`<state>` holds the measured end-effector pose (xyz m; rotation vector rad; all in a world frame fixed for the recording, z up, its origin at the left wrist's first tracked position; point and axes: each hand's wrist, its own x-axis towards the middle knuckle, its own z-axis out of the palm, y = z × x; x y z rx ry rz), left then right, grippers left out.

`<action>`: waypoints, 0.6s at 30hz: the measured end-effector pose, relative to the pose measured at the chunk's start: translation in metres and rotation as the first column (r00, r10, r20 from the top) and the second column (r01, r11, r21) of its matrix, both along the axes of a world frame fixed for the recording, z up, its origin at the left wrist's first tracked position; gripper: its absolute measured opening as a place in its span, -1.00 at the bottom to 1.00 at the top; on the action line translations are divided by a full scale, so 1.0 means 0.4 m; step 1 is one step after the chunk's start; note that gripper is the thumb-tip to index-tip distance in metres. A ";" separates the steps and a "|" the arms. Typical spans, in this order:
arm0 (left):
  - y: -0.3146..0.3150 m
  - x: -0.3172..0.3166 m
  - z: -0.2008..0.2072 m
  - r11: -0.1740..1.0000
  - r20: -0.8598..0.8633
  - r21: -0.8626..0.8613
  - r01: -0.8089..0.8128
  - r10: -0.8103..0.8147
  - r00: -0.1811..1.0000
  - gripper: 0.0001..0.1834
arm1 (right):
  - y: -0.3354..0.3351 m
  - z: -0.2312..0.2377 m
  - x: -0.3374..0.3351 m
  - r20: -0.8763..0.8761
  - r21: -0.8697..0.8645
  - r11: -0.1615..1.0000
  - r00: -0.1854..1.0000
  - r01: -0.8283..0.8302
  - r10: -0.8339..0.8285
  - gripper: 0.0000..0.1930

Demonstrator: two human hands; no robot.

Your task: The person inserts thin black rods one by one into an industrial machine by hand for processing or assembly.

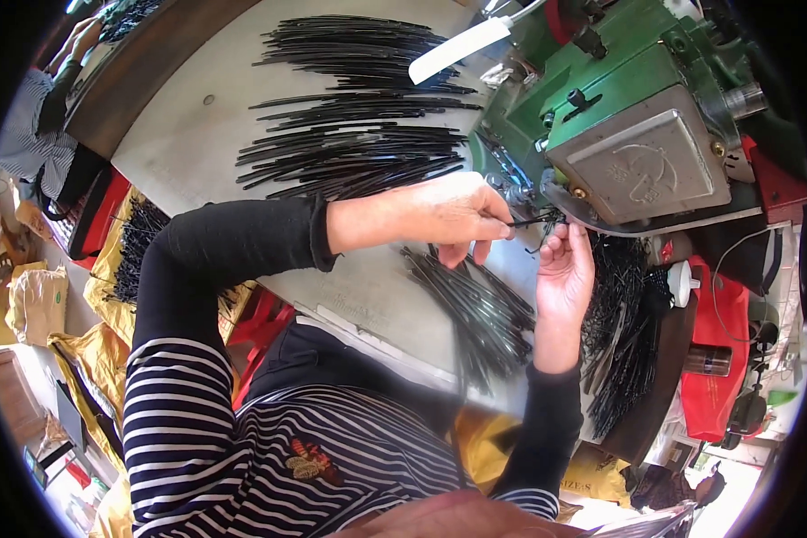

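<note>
Striped shirt (368, 430), left hand (453, 215) pinching black rod (531, 221), right hand (567, 273), grip unclear, embossed machine plate (638, 166)

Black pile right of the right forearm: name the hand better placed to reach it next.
Right hand, likely: it is beside the black pile, while the left hand is farther off, pinching a thin black rod.

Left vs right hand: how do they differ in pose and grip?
The left hand shows its back; the right hand shows its palm, fingers curled.
The left reaches in sideways from the picture's left; the right comes up from below.
The left pinches a thin black strip; whether the right grips anything isn't clear.
Shared: both are bare, close to the green machine.
</note>
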<state>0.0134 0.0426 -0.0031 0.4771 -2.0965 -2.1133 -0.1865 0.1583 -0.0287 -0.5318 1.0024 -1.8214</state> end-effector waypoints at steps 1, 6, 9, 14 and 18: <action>-0.004 0.002 0.000 1.000 0.001 0.001 0.001 -0.001 1.000 -0.67 | -0.001 0.000 0.009 0.001 0.001 1.000 1.000 0.001 -0.001 -0.86; -0.122 0.032 -0.040 0.210 -0.309 -0.916 -0.340 0.167 0.936 -0.76 | -0.014 0.001 0.032 -0.118 0.104 0.994 0.992 -0.039 0.051 -0.82; -0.225 0.078 -0.054 -0.046 -0.384 -0.920 -0.388 0.293 0.876 -0.86 | -0.008 -0.007 0.001 -0.116 0.078 0.997 0.993 -0.007 0.016 -0.81; -0.262 0.105 -0.071 -0.055 -0.123 -0.992 -0.110 0.440 0.889 -0.92 | -0.007 0.007 0.020 -0.116 0.089 0.995 0.992 -0.047 0.057 -0.83; -0.248 0.089 -0.068 -0.048 -0.080 -0.997 -0.065 0.480 0.874 -0.92 | -0.004 0.005 0.020 -0.124 0.100 0.992 0.989 -0.072 0.085 -0.83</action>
